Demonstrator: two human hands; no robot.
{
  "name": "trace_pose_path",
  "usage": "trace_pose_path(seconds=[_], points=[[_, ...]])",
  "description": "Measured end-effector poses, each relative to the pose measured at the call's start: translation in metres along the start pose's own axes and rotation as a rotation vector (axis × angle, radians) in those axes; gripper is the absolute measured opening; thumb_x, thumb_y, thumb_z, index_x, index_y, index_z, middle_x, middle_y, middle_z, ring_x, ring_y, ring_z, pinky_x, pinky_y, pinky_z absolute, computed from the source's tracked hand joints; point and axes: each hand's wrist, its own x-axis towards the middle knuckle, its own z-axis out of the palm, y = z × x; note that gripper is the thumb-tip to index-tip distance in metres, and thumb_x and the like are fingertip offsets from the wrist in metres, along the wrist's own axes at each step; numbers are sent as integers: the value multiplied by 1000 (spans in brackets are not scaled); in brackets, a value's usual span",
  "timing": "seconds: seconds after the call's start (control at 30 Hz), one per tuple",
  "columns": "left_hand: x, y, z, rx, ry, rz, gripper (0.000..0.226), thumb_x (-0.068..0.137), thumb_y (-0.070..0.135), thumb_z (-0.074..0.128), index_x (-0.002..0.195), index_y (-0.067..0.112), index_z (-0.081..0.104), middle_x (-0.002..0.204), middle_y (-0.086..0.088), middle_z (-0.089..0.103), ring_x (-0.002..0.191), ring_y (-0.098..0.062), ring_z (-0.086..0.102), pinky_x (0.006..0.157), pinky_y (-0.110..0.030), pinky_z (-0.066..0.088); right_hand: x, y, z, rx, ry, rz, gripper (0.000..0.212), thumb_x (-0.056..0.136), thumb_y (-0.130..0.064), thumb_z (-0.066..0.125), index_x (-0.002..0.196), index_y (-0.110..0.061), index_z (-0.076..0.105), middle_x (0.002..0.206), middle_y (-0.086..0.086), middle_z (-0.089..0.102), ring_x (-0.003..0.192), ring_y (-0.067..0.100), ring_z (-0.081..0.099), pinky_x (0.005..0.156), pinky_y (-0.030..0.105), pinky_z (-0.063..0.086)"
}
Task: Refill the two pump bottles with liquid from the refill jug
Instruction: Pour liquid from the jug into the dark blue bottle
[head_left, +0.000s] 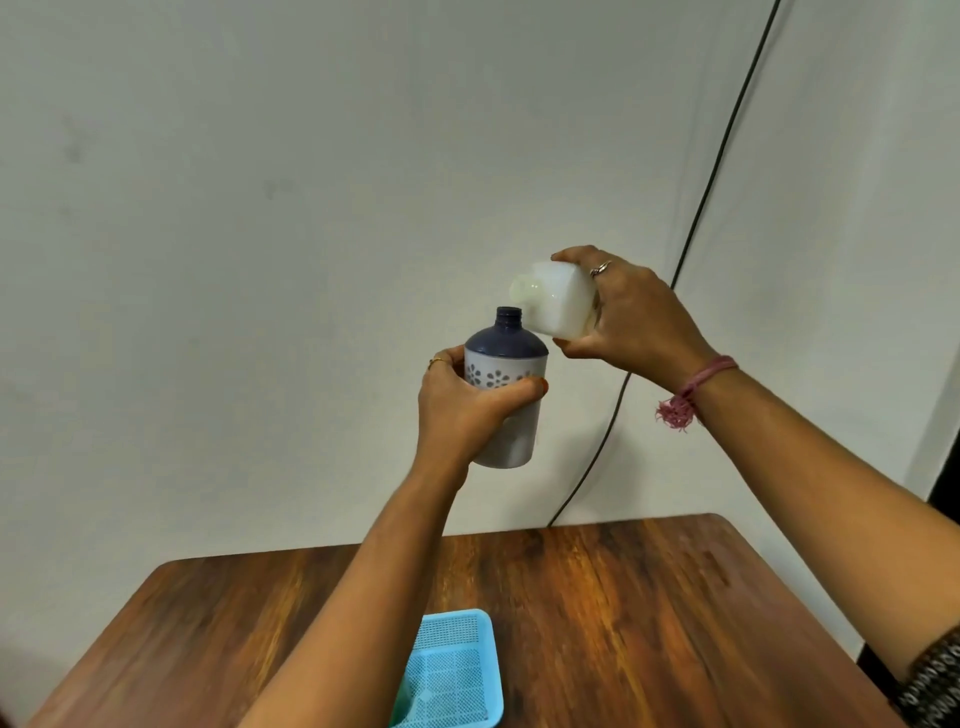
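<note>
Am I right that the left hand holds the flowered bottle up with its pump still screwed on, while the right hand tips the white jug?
Not quite: the head view shows the bottle in the left hand has an open neck, no pump. The right hand does tip the white jug.

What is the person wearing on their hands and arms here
Both forearms are bare. The left hand has a thin ring on one finger. The right hand wears a silver ring, and its wrist carries a pink thread bracelet with a frayed tassel. A dark patterned sleeve shows at the right elbow.
</note>
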Motion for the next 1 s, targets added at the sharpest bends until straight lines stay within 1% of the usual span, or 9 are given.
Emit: trace_pose_path(seconds=[0.13,0.27,0.43,0.57,0.7,0.87,1.0], points=[[-1,0,2,0,-5,2,69,63,28,86,119,18,47,103,3,58,85,-10,59,62,-18,48,0,1,-1,-30,11,-30,75,64,-23,80,132,-18,48,125,4,59,103,27,59,85,36,47],[-2,0,3,1,-6,8,68,63,28,86,117,20,46,104,3,58,85,-11,59,63,-18,48,2,4,-2,-53,16,-55,77,63,-21,81,133,-17,48,127,5,59,106,28,59,89,38,48],[-2,1,3,-17,-8,1,67,62,27,86,115,21,45,102,4,57,84,-10,59,62,-18,47,4,3,-3,-112,25,-92,80,62,-21,83,134,-16,48,129,7,59,108,30,59,93,38,45],[-2,2,2,-21,-6,6,69,62,27,87,117,20,46,100,5,58,84,-9,59,62,-17,47,6,2,-3,-140,45,-123,81,62,-19,84,134,-16,49,129,8,59,109,31,59,94,41,45],[-1,1,2,-24,0,6,67,61,27,87,114,22,46,96,9,57,83,-7,59,61,-16,46,8,1,-2,-156,59,-143,80,62,-20,84,134,-15,49,130,10,58,109,32,59,94,41,45],[0,-1,0,-14,5,15,69,60,29,87,115,22,45,102,5,57,85,-8,58,62,-16,46,8,2,0,-168,79,-174,81,62,-19,85,134,-14,49,129,11,59,108,33,59,94,43,46],[-1,-1,1,-17,1,12,68,60,27,88,113,22,45,100,6,57,83,-6,58,61,-15,45,8,4,0,-198,89,-203,83,60,-19,86,134,-12,49,128,12,59,109,34,60,94,44,46]])
